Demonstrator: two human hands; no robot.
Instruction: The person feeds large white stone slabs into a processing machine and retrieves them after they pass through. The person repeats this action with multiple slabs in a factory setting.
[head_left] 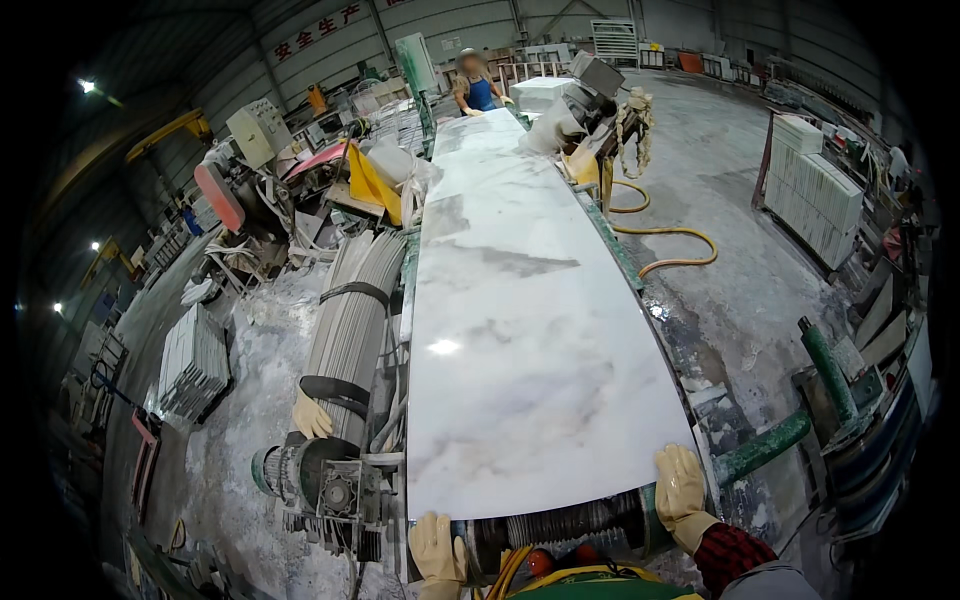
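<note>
Dim stone workshop with corrugated walls, dusty grey floor [740, 300] caked in pale slurry. Down the middle, running away from the camera, a long polished white marble slab [520, 330] with grey veining, lying flat on a conveyor line, its near edge resting above a dark ribbed roller [570, 522]. Left hand [436, 548] in a pale yellow glove at the slab's near left corner, fingers laid flat against the edge, not clenched; whether anything is actually gripped cannot be told. Right hand [680, 484] in a matching glove, palm down and fingers spread on the near right corner of the slab, pressing rather than grasping, a red checked cuff showing at the wrist. Just left of the slab, a bundle of thin grey strips [355, 310] bound with dark straps, with a spare glove [312, 415] hanging off its near end and a motor [310, 480] below. Farther left, a stack of grey tiles [192, 365] on the floor. Right of the line, a yellow hose [670, 240] coiled on the floor, green pipes [790, 430], and a stack of white tiles [815, 190] on a rack. At the far end of the slab, another person in a blue top [478, 90], hands on the stone.
</note>
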